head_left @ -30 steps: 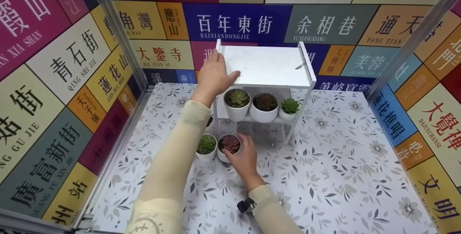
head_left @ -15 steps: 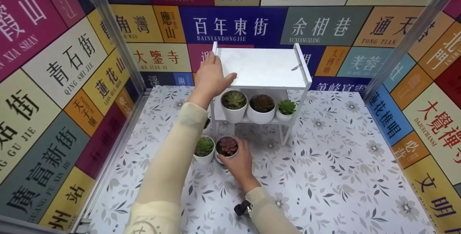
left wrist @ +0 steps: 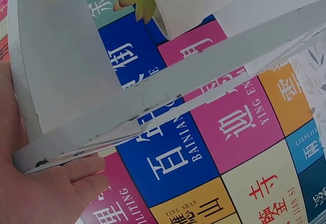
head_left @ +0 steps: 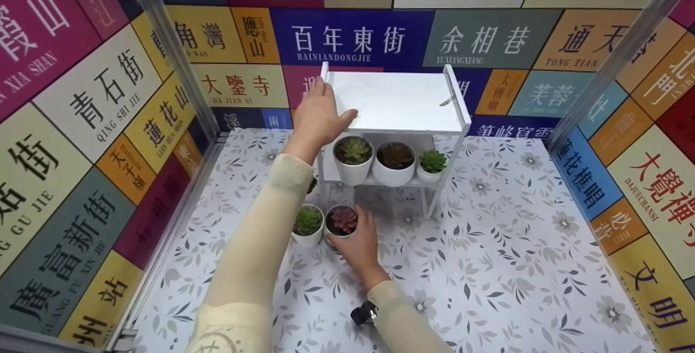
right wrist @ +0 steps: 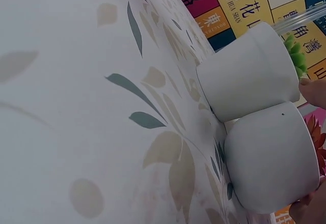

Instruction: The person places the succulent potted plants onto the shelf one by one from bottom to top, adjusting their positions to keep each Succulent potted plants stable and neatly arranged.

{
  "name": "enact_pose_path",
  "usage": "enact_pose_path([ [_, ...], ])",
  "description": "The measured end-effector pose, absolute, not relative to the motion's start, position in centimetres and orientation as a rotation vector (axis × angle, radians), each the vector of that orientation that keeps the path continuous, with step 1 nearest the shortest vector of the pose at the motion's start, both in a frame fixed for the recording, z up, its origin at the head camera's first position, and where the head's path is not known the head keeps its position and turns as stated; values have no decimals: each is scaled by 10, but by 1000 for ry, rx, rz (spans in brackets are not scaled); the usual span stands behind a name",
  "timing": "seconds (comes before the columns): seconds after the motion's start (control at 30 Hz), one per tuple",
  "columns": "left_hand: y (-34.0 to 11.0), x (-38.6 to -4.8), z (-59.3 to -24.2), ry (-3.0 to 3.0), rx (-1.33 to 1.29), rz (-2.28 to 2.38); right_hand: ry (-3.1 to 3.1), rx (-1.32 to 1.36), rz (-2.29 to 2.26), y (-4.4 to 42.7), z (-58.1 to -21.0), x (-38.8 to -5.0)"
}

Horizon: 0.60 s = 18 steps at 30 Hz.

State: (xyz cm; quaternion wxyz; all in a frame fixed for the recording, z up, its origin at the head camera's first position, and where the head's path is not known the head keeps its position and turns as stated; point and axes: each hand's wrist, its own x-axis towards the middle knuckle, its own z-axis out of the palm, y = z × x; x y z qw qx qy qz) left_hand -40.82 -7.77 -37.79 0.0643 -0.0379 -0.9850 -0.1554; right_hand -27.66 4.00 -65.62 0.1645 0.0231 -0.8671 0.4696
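Note:
My left hand (head_left: 317,117) holds the top left edge of a small white two-tier shelf rack (head_left: 399,100), thumb lying over the top board. In the left wrist view its fingers (left wrist: 84,168) lie along the outer side of the rack's frame. Below, my right hand (head_left: 362,244) grips a white pot with a dark red succulent (head_left: 343,220), thumb and fingers on opposite sides of the rim. That pot (right wrist: 272,158) stands upright on the patterned surface. Close beside it is a white pot with a green succulent (head_left: 308,222), partly behind my left sleeve.
On the rack's lower tier stand a pale green succulent (head_left: 353,158), a brownish one (head_left: 395,160) and a small green one (head_left: 432,165), all in white pots. The floral-patterned surface (head_left: 505,266) extends to walls of coloured sign panels (head_left: 353,38). Metal posts (head_left: 179,49) edge the corners.
The whole view has shifted slightly over the past second. Both hands keep their holds, on the rack and on the red succulent's pot, and the pots stay in place.

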Motion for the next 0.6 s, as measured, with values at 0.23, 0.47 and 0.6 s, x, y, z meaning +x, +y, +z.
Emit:
enact_pose_path([
  [0.23, -77, -409, -378, -2963, -117, -473, -2442, 70, 1314, 40, -662, -278],
  [0.47, -78, -409, -378, -2956, -118, -460, -2417, 89, 1281, 39, -673, -280],
  [0.6, -80, -409, -379, -2962, -126, -460, -2415, 65, 1290, 37, -677, -281],
])
